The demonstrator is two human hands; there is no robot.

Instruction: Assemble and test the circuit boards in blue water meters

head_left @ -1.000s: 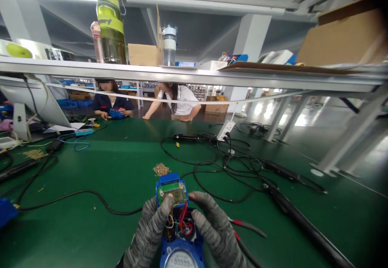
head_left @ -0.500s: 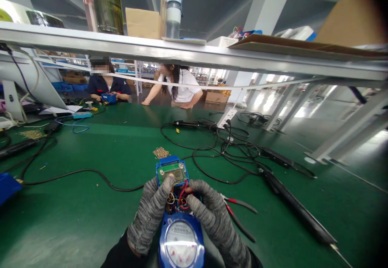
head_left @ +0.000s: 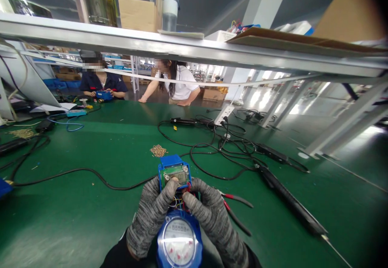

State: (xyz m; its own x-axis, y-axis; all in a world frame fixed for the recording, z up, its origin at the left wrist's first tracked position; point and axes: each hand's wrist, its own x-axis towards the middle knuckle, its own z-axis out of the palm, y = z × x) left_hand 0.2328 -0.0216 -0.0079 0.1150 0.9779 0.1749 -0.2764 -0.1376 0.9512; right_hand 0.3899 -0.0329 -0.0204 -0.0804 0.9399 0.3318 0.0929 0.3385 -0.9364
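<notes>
A blue water meter (head_left: 179,241) with a round clear dial lies just in front of me. Above it, a blue-framed circuit board with a small display (head_left: 177,175) is tilted up towards me. My left hand (head_left: 154,207), in a grey knitted glove, is closed on the board's left side, thumb over the display's lower edge. Thin coloured wires (head_left: 178,203) run between board and meter. At the board's lower right corner, my gloved right hand (head_left: 209,207) pinches near the red wires; its fingertips are partly hidden. Red-and-black-handled pliers (head_left: 238,209) lie beside the right hand.
A heap of small brass-coloured screws (head_left: 158,150) lies beyond the board. Black cables (head_left: 209,171) tangle around a white power strip (head_left: 224,115), and a black electric screwdriver (head_left: 291,201) lies at right. A metal shelf (head_left: 188,47) crosses overhead. Two people are across the green table (head_left: 75,211).
The display board has tipped and sits closer to the meter, with fewer wires showing between them. My right fingers have moved in towards the board's lower edge. The view has shifted slightly.
</notes>
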